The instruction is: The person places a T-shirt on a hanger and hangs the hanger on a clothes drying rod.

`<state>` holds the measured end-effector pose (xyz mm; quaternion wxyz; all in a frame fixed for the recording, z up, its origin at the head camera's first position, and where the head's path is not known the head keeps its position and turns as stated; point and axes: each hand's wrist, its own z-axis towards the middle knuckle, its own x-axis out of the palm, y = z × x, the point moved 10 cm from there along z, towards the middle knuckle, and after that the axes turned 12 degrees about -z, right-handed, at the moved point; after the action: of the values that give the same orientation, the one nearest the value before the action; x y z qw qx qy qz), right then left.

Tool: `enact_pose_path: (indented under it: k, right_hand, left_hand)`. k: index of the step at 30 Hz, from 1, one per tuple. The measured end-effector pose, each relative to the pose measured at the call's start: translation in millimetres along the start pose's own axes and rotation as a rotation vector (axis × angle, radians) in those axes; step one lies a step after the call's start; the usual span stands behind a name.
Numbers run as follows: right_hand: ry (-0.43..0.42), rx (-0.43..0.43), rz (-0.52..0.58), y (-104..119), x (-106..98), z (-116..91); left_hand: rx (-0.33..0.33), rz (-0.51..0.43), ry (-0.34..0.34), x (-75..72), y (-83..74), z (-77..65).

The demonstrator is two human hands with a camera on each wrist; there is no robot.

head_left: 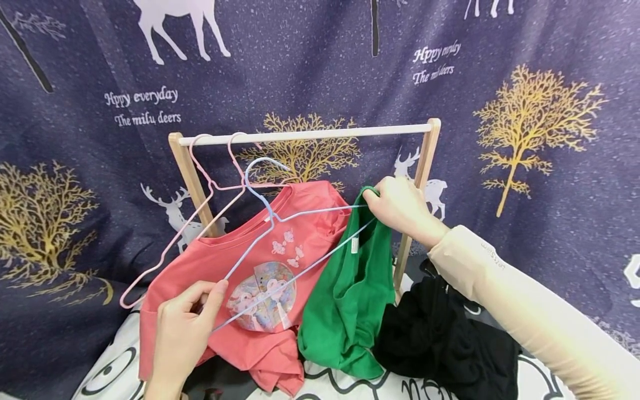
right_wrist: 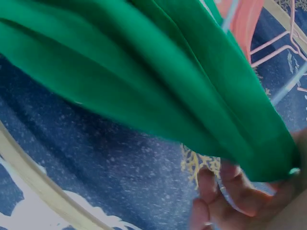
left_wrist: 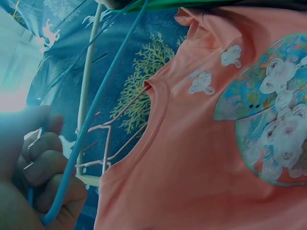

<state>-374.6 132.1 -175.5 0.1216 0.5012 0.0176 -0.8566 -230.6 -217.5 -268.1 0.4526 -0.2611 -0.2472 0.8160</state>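
A light blue hanger (head_left: 312, 211) is stretched at a slant between my two hands. Its left corner is gripped by my left hand (head_left: 184, 322), fingers curled around the wire (left_wrist: 91, 120). Up at the right end, my right hand (head_left: 400, 206) pinches the top of a green garment (head_left: 345, 311), which drapes down from there with a white tag inside. The hanger's right arm runs into the garment's opening, and its tip is hidden by cloth and fingers. In the right wrist view the green cloth (right_wrist: 158, 91) spreads from my fingers.
Behind the hanger, a coral T-shirt (head_left: 200, 278) hangs on a pink hanger from the white rail (head_left: 320, 134) of a wooden-legged rack (head_left: 428, 150). Another pink hanger (head_left: 165, 250) hangs at left. A black garment (head_left: 440, 339) lies at lower right on the patterned cloth (head_left: 112, 369).
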Motion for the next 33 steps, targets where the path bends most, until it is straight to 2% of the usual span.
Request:
enact_pose_path:
  k: [3,8,15,19,22,24,27,30,33]
  right_hand:
    - [-0.056,-0.093,0.104,8.2,-1.3,-5.4]
    - [-0.082,-0.167,0.295,17.7,2.7,-18.9]
    - [-0.131,-0.354,0.398,29.0,5.9,-43.3]
    - [-0.071,-0.346,0.51,16.4,10.3,-51.2]
    - [-0.065,-0.37,0.528,12.1,10.2,-56.7]
    - [-0.11,-0.417,0.503,15.3,8.9,-61.2]
    - [-0.268,-0.467,0.413,20.1,3.3,-72.1]
    - [-0.413,-0.441,0.353,20.5,-1.2,-85.0]
    - [-0.513,-0.4,0.307,21.2,-2.6,-97.2]
  left_hand:
    - [0.032,-0.013,-0.003,2.8,-4.9,-0.9]
    - [0.061,-0.035,-0.019,3.7,-9.6,-1.0]
    - [0.047,-0.02,-0.042,2.1,-8.7,-1.1]
    - [0.055,-0.011,-0.053,0.1,-9.7,-2.0]
    - [0.061,-0.007,-0.056,0.1,-10.1,-2.3]
    - [0.067,-0.007,-0.059,-0.1,-10.0,-2.8]
    - [0.071,-0.023,-0.048,1.5,-8.3,-2.9]
    - [0.074,-0.038,-0.03,4.3,-6.2,-2.9]
    - [0.089,-0.051,-0.013,6.4,-5.2,-3.1]
